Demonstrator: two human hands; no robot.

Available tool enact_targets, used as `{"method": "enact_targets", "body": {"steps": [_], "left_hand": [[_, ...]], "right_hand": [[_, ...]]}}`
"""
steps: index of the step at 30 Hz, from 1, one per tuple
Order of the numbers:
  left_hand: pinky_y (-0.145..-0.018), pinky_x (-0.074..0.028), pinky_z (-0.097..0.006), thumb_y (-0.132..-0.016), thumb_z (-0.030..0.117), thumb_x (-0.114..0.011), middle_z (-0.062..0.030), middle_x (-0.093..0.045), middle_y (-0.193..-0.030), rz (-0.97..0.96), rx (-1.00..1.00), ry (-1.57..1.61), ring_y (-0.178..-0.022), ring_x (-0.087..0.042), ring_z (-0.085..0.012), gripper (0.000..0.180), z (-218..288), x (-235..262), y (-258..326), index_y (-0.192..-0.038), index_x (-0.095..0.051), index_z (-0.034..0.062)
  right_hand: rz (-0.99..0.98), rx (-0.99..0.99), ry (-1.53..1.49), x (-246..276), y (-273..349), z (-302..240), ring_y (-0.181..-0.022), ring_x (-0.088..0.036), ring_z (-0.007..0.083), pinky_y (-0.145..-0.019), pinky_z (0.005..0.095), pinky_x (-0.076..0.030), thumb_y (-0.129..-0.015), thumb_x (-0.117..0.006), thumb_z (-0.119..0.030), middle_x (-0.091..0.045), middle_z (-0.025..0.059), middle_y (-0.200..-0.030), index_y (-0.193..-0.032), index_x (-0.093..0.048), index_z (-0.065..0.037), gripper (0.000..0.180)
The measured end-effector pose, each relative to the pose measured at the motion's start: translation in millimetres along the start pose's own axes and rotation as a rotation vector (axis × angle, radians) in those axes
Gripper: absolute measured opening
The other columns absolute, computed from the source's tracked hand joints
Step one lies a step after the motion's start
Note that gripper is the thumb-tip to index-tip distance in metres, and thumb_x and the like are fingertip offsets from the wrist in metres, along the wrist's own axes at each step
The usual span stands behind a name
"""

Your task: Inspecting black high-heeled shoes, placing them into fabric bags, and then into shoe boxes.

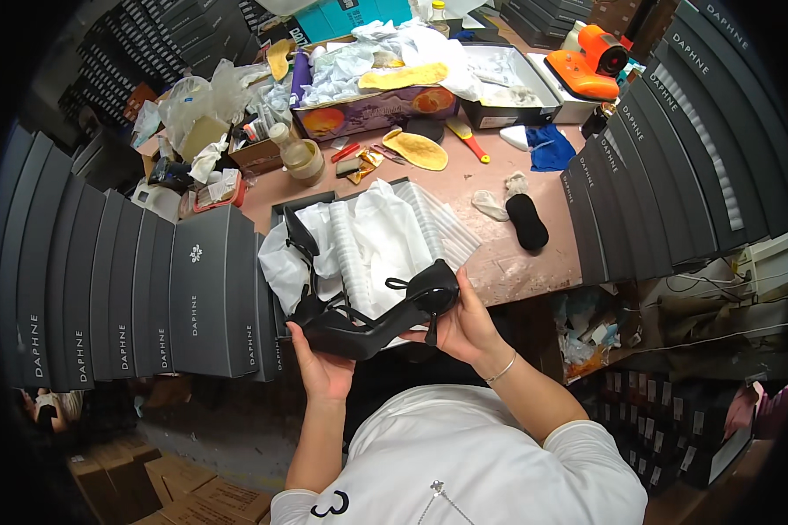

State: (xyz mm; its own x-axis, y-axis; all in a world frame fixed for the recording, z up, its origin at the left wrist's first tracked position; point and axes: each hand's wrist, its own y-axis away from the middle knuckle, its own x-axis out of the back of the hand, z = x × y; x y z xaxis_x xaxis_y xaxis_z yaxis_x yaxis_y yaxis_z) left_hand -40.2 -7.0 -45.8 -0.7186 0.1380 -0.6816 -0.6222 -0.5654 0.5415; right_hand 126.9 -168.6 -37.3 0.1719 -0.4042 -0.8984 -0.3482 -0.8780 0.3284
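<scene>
Both my hands hold a black heeled shoe level, in front of an opened shoe box. My left hand is closed under the toe end. My right hand grips the heel end, its fingers partly behind the shoe; the slim heel points down. A second black shoe stands up at the box's left side, against white tissue paper. Its lower part overlaps the held shoe, so where it rests is hidden. Ribbed white packing sheet lies along the box.
Stacks of dark grey shoe boxes stand left and right. Behind are a glass jar, a yellow insole, a brush, a black pad and a purple carton full of crumpled paper.
</scene>
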Motion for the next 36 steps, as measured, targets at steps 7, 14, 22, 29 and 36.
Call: {"method": "enact_targets", "body": {"steps": [7,14,22,29,36], "left_hand": [[-0.1,-0.039,-0.04,-0.093,0.03,-0.062,-0.0092,-0.055,-0.127,0.264,-0.916,-0.416,-0.117,-0.052,-0.0248,0.043,17,2,-12,-0.127,-0.052,0.0057],[-0.092,-0.045,-0.038,-0.088,0.038,-0.064,-0.0253,-0.056,-0.117,-0.74,-0.59,-1.647,-0.108,-0.058,-0.0289,0.06,27,-91,20,-0.13,-0.046,-0.0018],[-0.074,-0.05,-0.035,-0.099,0.034,-0.045,-0.0213,-0.066,-0.091,-0.627,-0.437,-1.442,-0.082,-0.067,-0.0316,0.044,5,-87,10,-0.121,-0.055,-0.0035],[-0.073,-0.049,-0.036,-0.101,0.026,-0.042,-0.024,-0.064,-0.086,-0.589,-0.294,-1.474,-0.081,-0.065,-0.0362,0.037,20,-81,5,-0.119,-0.055,-0.0043],[-0.08,-0.049,-0.032,-0.091,0.019,-0.061,-0.0213,-0.061,-0.106,-0.771,0.0,-1.475,-0.092,-0.063,-0.0231,0.073,29,-67,7,-0.148,-0.018,0.0021]], "right_hand": [[0.032,0.093,0.138,-6,2,-2,-0.108,-0.062,0.0298,-0.087,0.0553,-0.052,-0.099,-0.03,-0.053,-0.061,0.0142,-0.116,-0.123,-0.05,-0.007,0.056],[0.074,0.071,0.384,-30,-1,15,-0.087,-0.066,0.0173,-0.066,0.0311,-0.059,-0.098,-0.037,-0.048,-0.063,0.01,-0.104,-0.118,-0.051,-0.005,0.049],[0.098,0.037,0.37,-19,-4,20,-0.081,-0.066,0.0142,-0.058,0.0294,-0.059,-0.099,-0.037,-0.043,-0.063,0.0082,-0.096,-0.114,-0.052,-0.006,0.043],[0.066,-0.067,0.252,-6,-16,27,-0.084,-0.067,0.0178,-0.063,0.037,-0.058,-0.099,-0.036,-0.045,-0.065,0.0075,-0.098,-0.112,-0.054,-0.008,0.044],[0.114,-0.091,0.314,-6,-16,27,-0.085,-0.066,0.0176,-0.063,0.0328,-0.057,-0.097,-0.041,-0.046,-0.064,0.0083,-0.098,-0.115,-0.053,-0.007,0.044]]}}
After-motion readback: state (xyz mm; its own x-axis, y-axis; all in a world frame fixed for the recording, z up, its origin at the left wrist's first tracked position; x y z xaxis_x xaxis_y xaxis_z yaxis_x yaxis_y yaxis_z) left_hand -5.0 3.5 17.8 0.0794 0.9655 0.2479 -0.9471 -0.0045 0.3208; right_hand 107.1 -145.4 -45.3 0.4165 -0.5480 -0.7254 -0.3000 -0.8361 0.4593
